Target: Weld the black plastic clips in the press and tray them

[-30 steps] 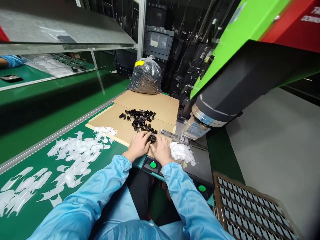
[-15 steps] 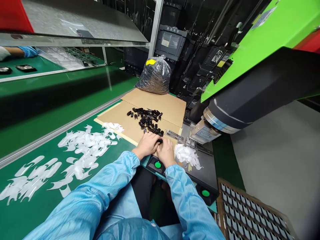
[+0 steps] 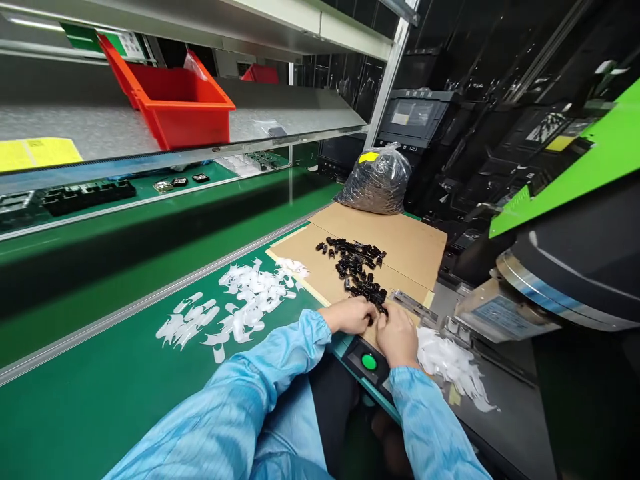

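Many small black plastic parts (image 3: 355, 263) lie heaped on a brown cardboard sheet (image 3: 320, 267). At the near end of the heap my left hand (image 3: 353, 315) has its fingers closed around a small black part. Close beside it on the right, my right hand (image 3: 399, 333) has its fingers bent together towards the same spot; what they hold, if anything, is hidden. White curved film pieces (image 3: 255, 293) are spread on the green table left of the cardboard. Another pile of white pieces (image 3: 450, 357) lies right of my right hand.
A green button box (image 3: 369, 362) sits at the near edge. On the right a machine head (image 3: 500, 310) hangs over a metal fixture (image 3: 413, 305). Behind the cardboard stands a filled clear bag (image 3: 377, 180). A red bin (image 3: 187, 120) rests on the shelf at upper left.
The view has swung left, so the scene sits further right and the red bin shows more fully. Both hands remain close together at the near end of the black heap.
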`<state>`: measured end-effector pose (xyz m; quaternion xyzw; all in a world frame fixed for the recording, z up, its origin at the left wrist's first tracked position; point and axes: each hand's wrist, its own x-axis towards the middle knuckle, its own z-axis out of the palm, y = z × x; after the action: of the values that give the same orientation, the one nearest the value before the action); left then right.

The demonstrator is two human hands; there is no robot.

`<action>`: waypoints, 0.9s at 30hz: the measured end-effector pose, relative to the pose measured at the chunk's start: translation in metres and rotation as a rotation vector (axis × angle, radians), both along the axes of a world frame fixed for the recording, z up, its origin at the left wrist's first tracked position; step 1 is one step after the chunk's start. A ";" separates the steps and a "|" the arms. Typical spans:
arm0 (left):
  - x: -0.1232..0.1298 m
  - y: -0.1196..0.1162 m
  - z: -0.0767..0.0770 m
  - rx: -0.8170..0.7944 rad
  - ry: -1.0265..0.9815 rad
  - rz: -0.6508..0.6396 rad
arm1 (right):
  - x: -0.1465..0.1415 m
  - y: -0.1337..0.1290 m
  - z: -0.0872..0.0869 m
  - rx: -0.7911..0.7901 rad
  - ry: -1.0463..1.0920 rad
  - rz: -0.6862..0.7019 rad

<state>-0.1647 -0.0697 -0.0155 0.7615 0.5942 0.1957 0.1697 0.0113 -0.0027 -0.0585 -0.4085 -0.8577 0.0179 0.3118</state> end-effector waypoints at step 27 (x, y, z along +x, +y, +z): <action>0.068 -0.007 -0.017 0.208 0.044 0.166 | 0.166 0.039 0.031 0.089 -0.127 -0.390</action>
<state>-0.0964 -0.0763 -0.0330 0.7271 0.6353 0.2531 0.0600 0.1778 0.0361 -0.0270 -0.5530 -0.7802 -0.1063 0.2725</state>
